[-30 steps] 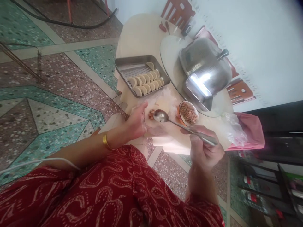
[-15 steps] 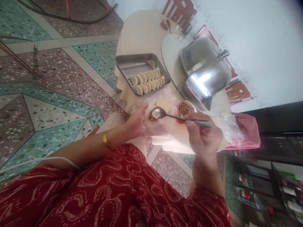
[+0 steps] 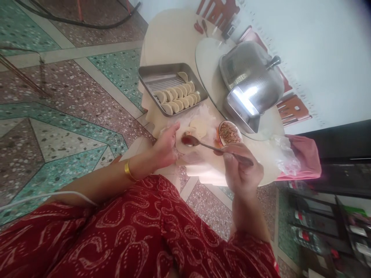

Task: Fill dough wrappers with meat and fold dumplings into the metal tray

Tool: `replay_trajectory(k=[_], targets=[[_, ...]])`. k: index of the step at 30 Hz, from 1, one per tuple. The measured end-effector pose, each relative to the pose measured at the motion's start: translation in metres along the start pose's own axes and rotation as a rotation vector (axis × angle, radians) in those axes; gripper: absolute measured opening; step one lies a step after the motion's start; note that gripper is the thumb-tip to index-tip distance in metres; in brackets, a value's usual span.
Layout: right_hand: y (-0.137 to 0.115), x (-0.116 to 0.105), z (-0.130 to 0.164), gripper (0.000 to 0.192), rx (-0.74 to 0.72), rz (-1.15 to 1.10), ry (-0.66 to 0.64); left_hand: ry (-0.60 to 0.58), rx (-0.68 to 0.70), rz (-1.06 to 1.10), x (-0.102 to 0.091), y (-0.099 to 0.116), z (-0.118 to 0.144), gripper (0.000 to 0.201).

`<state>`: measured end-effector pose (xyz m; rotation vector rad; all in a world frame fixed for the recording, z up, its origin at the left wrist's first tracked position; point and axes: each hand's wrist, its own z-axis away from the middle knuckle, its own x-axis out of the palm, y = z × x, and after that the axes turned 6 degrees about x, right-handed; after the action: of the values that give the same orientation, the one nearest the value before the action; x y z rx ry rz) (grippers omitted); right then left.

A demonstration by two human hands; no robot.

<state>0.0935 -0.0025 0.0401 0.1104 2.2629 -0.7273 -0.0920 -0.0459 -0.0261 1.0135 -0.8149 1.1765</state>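
Observation:
My left hand (image 3: 164,146) cradles a round dough wrapper (image 3: 182,146) with a dab of minced filling on it. My right hand (image 3: 242,172) grips a metal spoon (image 3: 203,144) by its handle, and the spoon's bowl rests face down on the filling in the wrapper. A small bowl of minced filling (image 3: 228,133) stands just right of the spoon. A loose stack of wrappers (image 3: 199,127) lies on clear plastic beyond my left hand. Further back, a steel tray (image 3: 150,75) holds two rows of folded dumplings (image 3: 178,99).
A steel colander pot with a tilted lid (image 3: 251,87) sits on a glass turntable (image 3: 207,63) on the round cream table (image 3: 171,38). A pink cloth (image 3: 307,158) and crumpled plastic (image 3: 285,154) lie at the right edge. Terrazzo floor lies left; dark shelving stands right.
My right hand has moved left and turned the spoon over, pressing it onto the filling in the wrapper. The left hand has stayed under the wrapper.

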Motion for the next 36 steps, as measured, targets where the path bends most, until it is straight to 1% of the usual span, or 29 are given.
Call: replay_trajectory(k=[3, 5, 9, 12, 15, 18, 21, 24, 27, 31, 34, 36], targets=[[0.002, -0.004, -0.002, 0.018, 0.036, 0.036, 0.056, -0.008, 0.013, -0.004, -0.001, -0.002, -0.002, 0.046], [0.003, -0.006, -0.003, 0.016, 0.053, 0.074, 0.068, -0.008, 0.015, -0.008, -0.002, -0.004, -0.003, 0.045], [0.002, -0.002, -0.009, 0.011, 0.048, 0.086, -0.004, 0.035, 0.022, -0.030, -0.003, -0.007, -0.005, 0.043], [-0.002, 0.001, -0.017, 0.008, 0.022, 0.145, -0.061, 0.021, 0.023, -0.026, -0.004, -0.008, -0.006, 0.045], [-0.004, 0.000, -0.023, 0.006, 0.019, 0.180, -0.075, 0.044, 0.025, -0.029, -0.005, -0.008, -0.007, 0.044], [-0.005, -0.001, -0.026, 0.006, 0.039, 0.142, -0.067, 0.063, 0.036, -0.027, -0.006, -0.006, -0.007, 0.043], [-0.007, 0.003, -0.027, 0.006, 0.019, 0.147, -0.079, 0.028, 0.029, -0.028, -0.006, -0.006, -0.007, 0.046], [-0.007, 0.005, -0.030, 0.007, -0.007, 0.176, -0.093, -0.032, 0.018, -0.028, -0.008, -0.006, -0.008, 0.050], [-0.003, 0.000, -0.030, 0.005, 0.018, 0.123, -0.034, -0.041, 0.026, -0.036, -0.009, -0.004, -0.009, 0.049], [0.005, -0.014, -0.022, 0.007, 0.101, 0.031, 0.096, 0.035, 0.037, -0.055, -0.004, 0.003, -0.006, 0.050], [0.007, -0.018, -0.013, 0.009, 0.110, 0.011, 0.094, 0.069, 0.038, -0.063, 0.002, 0.006, -0.004, 0.053], [0.009, -0.017, -0.009, 0.011, 0.101, 0.026, 0.074, 0.067, 0.035, -0.063, 0.004, 0.005, -0.004, 0.055]])
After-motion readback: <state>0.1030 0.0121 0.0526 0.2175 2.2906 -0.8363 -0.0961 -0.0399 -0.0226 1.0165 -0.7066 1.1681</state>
